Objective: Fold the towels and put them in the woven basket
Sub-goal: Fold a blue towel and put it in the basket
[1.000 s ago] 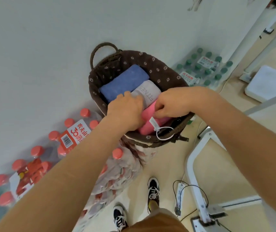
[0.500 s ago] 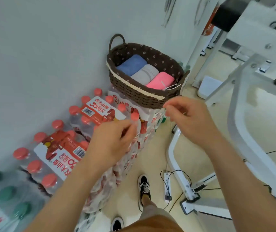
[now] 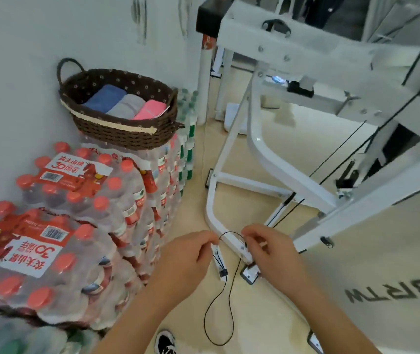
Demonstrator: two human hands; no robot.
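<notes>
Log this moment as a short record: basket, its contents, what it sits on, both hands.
basket: woven basket, brown, against the wall
contents: blue towel, grey towel, pink towel, folded, side by side
support: shrink-wrapped water bottle packs
left hand: away from the basket, holds no towel
right hand: away from the basket, holds no towel

The woven basket (image 3: 124,129) sits on stacked packs of bottled water (image 3: 86,200) against the wall (image 3: 25,47), upper left. Three rolled towels (image 3: 127,104) lie side by side in it — the metal frame (image 3: 275,159) stands on the floor (image 3: 267,315) to its right, with both hands low in front of it.
</notes>
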